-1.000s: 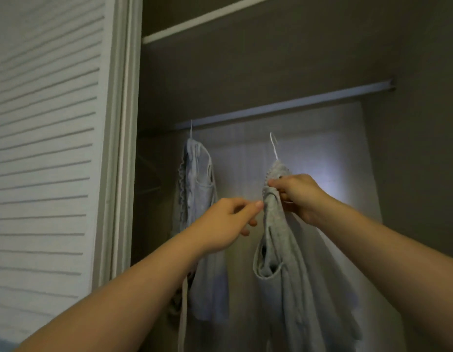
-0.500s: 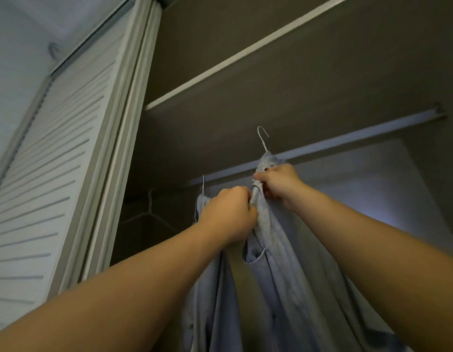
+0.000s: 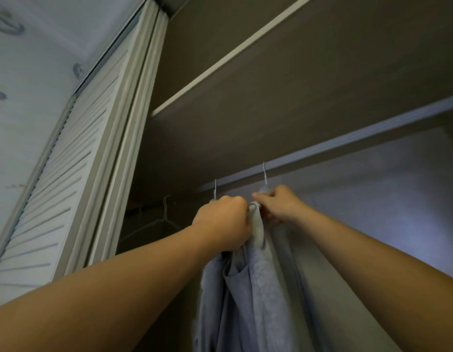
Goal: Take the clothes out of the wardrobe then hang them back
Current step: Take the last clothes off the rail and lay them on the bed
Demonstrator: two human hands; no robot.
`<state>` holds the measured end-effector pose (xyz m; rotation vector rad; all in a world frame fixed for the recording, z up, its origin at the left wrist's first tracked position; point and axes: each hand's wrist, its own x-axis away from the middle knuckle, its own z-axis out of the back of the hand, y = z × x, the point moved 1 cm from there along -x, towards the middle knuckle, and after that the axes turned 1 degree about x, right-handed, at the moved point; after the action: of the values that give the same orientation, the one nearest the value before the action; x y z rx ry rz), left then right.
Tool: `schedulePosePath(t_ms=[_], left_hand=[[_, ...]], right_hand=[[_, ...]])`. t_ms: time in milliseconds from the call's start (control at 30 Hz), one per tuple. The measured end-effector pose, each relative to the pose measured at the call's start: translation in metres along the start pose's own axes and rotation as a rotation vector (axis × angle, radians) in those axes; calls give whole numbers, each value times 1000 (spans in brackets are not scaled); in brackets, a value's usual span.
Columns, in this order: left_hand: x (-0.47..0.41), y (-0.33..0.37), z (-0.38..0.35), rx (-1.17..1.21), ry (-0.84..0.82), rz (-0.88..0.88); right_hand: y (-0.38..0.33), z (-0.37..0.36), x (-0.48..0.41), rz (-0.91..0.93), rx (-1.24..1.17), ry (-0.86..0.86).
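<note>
Dim wardrobe, louvred door left, grey garment on hanger, hook up at rail; left hand fingers curled gripping its fabric near the top, right hand pinching the neck beside it.

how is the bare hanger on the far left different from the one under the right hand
The bare hanger carries nothing and no hand touches it; the held hanger is wrapped in the grey garment, only its hook showing, with the right hand gripping below that hook. The bare hanger sits lower, in shadow; the held hanger's hook crosses the rail. Both look thin and pale.
</note>
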<state>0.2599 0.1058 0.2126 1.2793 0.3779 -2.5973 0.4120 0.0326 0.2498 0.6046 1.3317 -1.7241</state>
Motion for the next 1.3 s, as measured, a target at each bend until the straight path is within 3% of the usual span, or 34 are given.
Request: schedulePosePath(t_ms=[67,133,267,400,1067,1200,1300], left_hand=[[3,-4,1,-69,-2,-14],[4,-8,1,-140,-9,-27],[5,-21,1,-258,-50,-39],[4,-35,6,-375,-108,-15],[3,-99,-23,-511,-278,210],[11,-97,-18,-603,-306,182],[24,-98,-3,-688,-201,77]], right_hand=[[7,1,-2,89,188,102],[13,-3,-2,42,253,148],[17,-31,-15,5,8,-27],[3,-66,-27,2,-114,-76],[-8,-177,-90,-46,-29,-231],[-14,-164,-59,-13,-69,-238],[-19,-152,-36,14,-70,-262]])
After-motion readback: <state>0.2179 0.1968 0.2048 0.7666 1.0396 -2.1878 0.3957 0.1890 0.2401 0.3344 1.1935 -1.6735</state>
